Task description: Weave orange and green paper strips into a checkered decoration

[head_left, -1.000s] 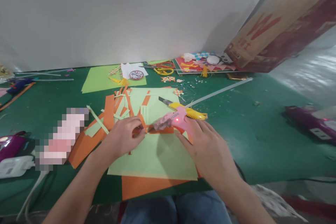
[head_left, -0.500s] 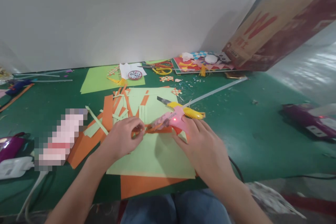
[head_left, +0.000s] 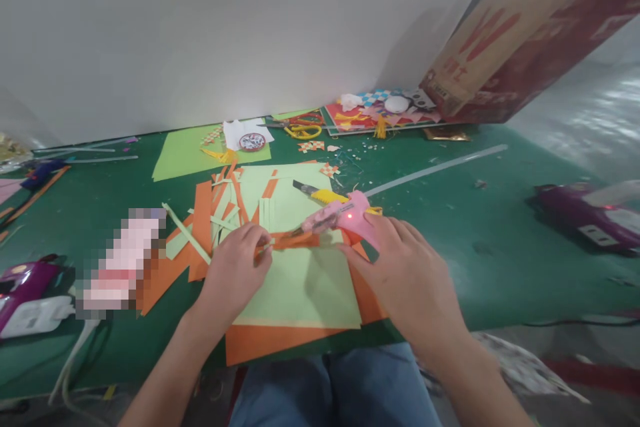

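My left hand (head_left: 240, 263) pinches the left end of a narrow orange paper strip (head_left: 297, 240), over pale green sheets (head_left: 310, 293). My right hand (head_left: 405, 267) is wrapped round the handle of a pink glue gun (head_left: 350, 212), its red light lit and a clear glue stick (head_left: 440, 169) out of its back. The gun's nozzle points left, close above the strip; whether it touches cannot be made out. Behind the gun lies a yellow cutter knife (head_left: 325, 195), partly covered.
Orange and pale green strips (head_left: 203, 220) are piled left of the sheets. Scissors (head_left: 305, 130) and a round patterned piece (head_left: 252, 141) lie behind. Purple devices (head_left: 590, 217) sit at right and left. A large paper bag (head_left: 480, 40) leans at back right.
The glue gun and my right hand have moved right, uncovering more of the orange strip. The gun now covers the cutter knife's yellow handle more. The whole view has shifted slightly.
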Demonstrator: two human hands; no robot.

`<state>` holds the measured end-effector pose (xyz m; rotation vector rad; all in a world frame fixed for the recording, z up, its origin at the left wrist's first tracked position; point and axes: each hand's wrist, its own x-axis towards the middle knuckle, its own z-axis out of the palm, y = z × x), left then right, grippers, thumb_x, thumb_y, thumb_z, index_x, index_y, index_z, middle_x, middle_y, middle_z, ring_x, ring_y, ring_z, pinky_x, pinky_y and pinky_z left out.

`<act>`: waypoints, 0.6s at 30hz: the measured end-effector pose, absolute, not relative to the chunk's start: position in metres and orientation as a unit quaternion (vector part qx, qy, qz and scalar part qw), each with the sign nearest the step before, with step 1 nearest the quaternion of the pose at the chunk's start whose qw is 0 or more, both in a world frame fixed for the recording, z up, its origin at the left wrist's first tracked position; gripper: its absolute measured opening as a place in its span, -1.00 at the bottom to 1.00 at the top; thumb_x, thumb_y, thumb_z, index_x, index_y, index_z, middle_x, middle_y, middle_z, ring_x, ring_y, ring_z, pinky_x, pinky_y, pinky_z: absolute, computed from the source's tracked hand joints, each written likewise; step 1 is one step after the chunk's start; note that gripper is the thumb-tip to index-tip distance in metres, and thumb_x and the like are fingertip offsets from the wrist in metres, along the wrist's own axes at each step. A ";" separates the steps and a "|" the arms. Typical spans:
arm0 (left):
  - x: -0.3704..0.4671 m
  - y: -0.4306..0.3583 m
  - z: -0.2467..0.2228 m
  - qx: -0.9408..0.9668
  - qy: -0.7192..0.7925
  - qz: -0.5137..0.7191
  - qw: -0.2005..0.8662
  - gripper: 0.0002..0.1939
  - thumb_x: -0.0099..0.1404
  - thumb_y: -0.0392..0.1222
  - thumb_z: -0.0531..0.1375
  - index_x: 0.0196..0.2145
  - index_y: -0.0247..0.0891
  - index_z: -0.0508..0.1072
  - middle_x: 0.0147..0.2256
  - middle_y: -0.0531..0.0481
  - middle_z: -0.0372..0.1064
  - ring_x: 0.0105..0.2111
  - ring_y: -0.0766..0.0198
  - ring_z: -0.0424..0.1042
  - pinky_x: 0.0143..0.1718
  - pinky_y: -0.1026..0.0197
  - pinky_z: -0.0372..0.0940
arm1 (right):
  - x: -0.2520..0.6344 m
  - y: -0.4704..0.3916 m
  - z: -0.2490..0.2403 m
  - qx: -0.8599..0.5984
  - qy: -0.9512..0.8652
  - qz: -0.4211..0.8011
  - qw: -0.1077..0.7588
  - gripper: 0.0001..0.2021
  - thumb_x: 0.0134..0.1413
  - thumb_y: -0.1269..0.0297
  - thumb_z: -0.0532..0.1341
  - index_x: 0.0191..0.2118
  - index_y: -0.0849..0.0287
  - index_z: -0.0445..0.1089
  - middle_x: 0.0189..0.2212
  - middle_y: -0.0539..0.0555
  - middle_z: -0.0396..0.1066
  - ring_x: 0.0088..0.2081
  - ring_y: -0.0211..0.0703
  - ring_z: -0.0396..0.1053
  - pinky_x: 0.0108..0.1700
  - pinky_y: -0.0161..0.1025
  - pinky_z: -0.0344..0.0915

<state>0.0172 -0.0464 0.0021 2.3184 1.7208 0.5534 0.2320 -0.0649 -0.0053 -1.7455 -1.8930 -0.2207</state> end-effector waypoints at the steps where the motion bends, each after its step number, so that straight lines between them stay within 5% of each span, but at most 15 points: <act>1: 0.018 -0.046 0.002 0.784 0.584 0.184 0.098 -0.92 0.20 -0.35 0.04 -0.39 -0.21 0.26 -0.33 -0.01 0.40 -0.31 0.18 0.43 -0.28 0.12 0.29 | 0.236 -0.065 -0.006 -0.654 -0.698 -0.085 0.280 -0.57 0.20 -0.03 -0.06 -0.15 0.23 0.32 -0.30 0.25 0.44 -0.25 0.02 0.38 -0.30 -0.10 0.34; 18: 0.027 -0.047 0.005 0.777 0.606 0.159 0.054 -0.90 0.25 -0.31 0.02 -0.40 -0.22 0.28 -0.34 -0.03 0.41 -0.32 0.19 0.42 -0.33 0.16 0.26 | 0.267 -0.071 -0.011 -0.679 -0.665 -0.064 0.303 -0.46 0.13 -0.18 -0.08 -0.20 0.20 0.35 -0.34 0.20 0.43 -0.31 -0.02 0.37 -0.36 -0.16 0.27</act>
